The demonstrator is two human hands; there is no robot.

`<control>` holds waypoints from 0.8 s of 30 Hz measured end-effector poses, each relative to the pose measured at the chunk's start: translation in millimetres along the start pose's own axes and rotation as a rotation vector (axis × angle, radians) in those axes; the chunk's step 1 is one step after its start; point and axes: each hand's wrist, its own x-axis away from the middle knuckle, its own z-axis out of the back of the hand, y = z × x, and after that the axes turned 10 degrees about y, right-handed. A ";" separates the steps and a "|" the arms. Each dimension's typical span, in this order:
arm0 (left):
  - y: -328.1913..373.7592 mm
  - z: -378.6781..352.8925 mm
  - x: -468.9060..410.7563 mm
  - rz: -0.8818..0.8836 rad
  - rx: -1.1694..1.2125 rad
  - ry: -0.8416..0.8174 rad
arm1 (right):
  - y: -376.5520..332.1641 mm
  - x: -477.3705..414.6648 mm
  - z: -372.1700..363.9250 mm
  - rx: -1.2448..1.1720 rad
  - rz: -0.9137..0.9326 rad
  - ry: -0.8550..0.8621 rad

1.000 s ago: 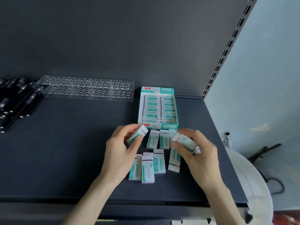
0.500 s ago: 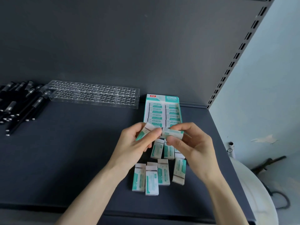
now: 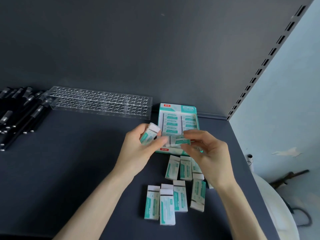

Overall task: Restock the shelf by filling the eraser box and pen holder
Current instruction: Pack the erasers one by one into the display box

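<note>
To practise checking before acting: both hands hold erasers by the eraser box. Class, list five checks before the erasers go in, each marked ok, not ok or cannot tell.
1. Left hand grips an eraser: ok.
2. Right hand pinches a second eraser: ok.
3. Eraser box open on top: ok.
4. Free room at the box's near end: cannot tell, the hands hide it.
5. Pen holder filled: not ok, it is empty; pens lie on the shelf.

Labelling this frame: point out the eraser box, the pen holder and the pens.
eraser box (image 3: 178,108): head view, back flap.
pen holder (image 3: 100,99): head view, holed top.
pens (image 3: 22,125): head view, black barrels.
</note>
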 end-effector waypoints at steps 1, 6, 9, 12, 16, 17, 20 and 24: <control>-2.5 -1.6 -1.8 0.008 0.012 0.056 | 1.1 -2.2 -2.9 0.043 0.014 0.008; -15.0 -8.8 -6.5 0.115 0.131 0.279 | 7.0 -6.0 -17.8 0.190 0.117 -0.010; -17.1 -9.9 -5.7 0.099 0.132 0.296 | 15.0 -3.5 -20.3 0.254 0.251 -0.012; -18.4 -9.2 -5.9 0.074 0.151 0.294 | 19.5 -2.3 -19.7 0.273 0.329 -0.019; -18.3 -8.9 -5.9 0.072 0.163 0.277 | 20.6 -2.4 -19.5 0.267 0.354 -0.006; -18.0 -9.0 -5.7 0.072 0.162 0.271 | 20.9 -2.3 -19.8 0.283 0.367 -0.001; -17.2 -9.5 -5.2 0.064 0.166 0.254 | 22.7 -2.0 -22.0 0.335 0.399 0.005; -16.4 -9.6 -4.5 0.040 0.171 0.237 | 24.6 -1.6 -23.2 0.412 0.421 0.016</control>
